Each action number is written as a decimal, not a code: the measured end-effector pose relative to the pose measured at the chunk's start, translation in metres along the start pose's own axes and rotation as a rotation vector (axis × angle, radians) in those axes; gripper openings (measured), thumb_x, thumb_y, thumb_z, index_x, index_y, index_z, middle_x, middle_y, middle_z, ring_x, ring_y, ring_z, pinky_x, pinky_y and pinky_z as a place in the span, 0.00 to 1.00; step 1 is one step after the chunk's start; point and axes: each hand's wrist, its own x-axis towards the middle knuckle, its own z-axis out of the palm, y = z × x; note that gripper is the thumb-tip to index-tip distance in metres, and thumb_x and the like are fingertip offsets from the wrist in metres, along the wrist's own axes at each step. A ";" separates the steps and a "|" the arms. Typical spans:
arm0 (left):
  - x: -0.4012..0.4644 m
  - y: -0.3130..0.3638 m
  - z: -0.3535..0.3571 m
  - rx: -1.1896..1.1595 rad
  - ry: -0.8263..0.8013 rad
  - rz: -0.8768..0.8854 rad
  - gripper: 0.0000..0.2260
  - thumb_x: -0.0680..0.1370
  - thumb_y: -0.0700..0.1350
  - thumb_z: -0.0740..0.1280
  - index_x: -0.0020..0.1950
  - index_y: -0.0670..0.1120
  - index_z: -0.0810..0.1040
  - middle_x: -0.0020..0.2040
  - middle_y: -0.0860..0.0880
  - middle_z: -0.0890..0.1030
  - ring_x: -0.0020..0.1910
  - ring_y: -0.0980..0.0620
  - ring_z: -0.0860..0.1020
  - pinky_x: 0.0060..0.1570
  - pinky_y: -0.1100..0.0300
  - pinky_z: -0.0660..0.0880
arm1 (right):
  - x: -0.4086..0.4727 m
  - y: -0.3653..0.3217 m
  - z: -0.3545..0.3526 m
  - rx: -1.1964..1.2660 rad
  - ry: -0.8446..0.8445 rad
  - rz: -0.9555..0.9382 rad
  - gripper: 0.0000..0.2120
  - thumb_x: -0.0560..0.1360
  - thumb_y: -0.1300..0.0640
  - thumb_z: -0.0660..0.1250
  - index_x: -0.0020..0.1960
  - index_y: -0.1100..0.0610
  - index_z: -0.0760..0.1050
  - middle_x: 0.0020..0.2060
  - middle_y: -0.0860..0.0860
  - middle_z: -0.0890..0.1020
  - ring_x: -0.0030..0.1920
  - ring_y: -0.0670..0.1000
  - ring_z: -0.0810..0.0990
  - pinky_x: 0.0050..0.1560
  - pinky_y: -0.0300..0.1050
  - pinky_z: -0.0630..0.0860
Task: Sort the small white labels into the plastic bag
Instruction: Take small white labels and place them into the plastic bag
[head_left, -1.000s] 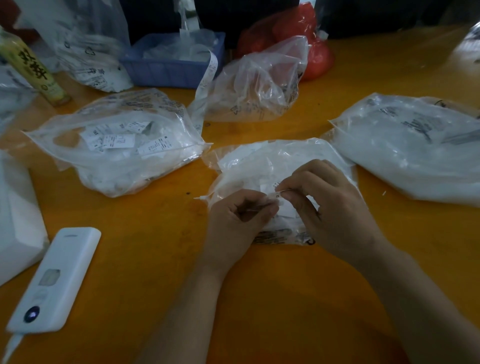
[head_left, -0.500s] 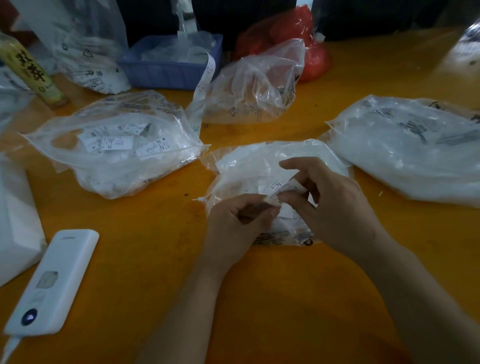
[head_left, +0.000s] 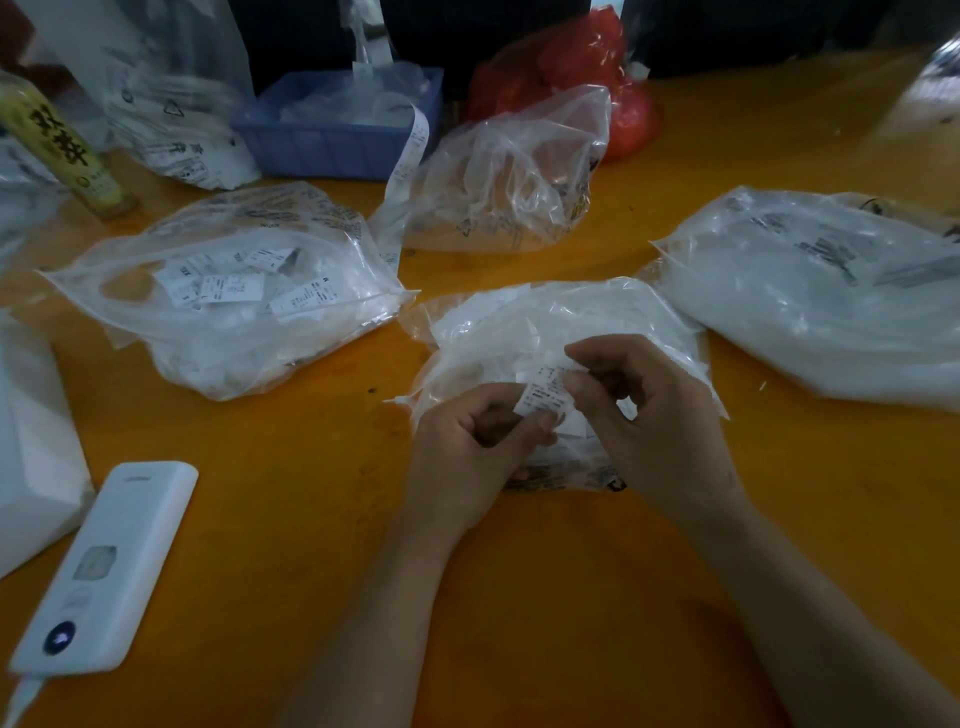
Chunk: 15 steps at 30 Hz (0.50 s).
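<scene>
**Label held between both hands, just above the middle bag**

Pinching one small white label (head_left: 544, 393) between both hands, directly over the middle plastic bag (head_left: 524, 327) on the yellow table (head_left: 322, 467). Gripping its lower left corner with the left hand (head_left: 470, 447), fingers curled round that edge; gripping its upper right end with the right hand (head_left: 654, 415), thumb and forefinger closed on the paper, remaining fingers loosely curled. Running, the label's long axis, on a slant from lower left up to upper right, printed face towards the camera.

Lying close under and just beyond the fingertips, the middle bag, already heaped with white slips; its mouth not clearly showing from here. Lying well apart to the left, a second bag of labels (head_left: 228, 312), printed slips showing through the plastic, nearer the left hand. Lying well apart to the right, a third, fuller bag (head_left: 810, 296), nearer the right hand.

Judging from this: probably reading the print to decide the destination, then passing the slip to whichever hand sits on that side. Risking a drop if both pinches loosen together, the paper being light and thin.
</scene>
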 end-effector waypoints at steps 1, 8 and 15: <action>0.000 0.000 0.000 -0.023 0.010 -0.015 0.11 0.77 0.51 0.75 0.57 0.51 0.86 0.47 0.54 0.89 0.41 0.57 0.88 0.33 0.66 0.80 | 0.000 0.001 0.001 -0.009 -0.005 -0.021 0.09 0.78 0.52 0.70 0.57 0.51 0.81 0.46 0.39 0.82 0.46 0.40 0.82 0.45 0.35 0.79; 0.000 -0.001 0.000 -0.049 0.044 -0.027 0.11 0.75 0.52 0.77 0.57 0.54 0.84 0.48 0.53 0.89 0.42 0.53 0.89 0.34 0.63 0.82 | -0.005 0.003 0.003 0.037 -0.117 -0.062 0.10 0.76 0.48 0.69 0.51 0.53 0.83 0.47 0.43 0.82 0.41 0.47 0.82 0.42 0.40 0.79; 0.002 -0.004 -0.001 0.026 0.077 0.042 0.07 0.79 0.45 0.76 0.51 0.58 0.84 0.48 0.63 0.87 0.47 0.62 0.86 0.41 0.71 0.80 | -0.007 0.010 0.004 0.160 -0.006 0.133 0.01 0.77 0.51 0.70 0.48 0.47 0.80 0.41 0.40 0.83 0.42 0.45 0.83 0.40 0.33 0.78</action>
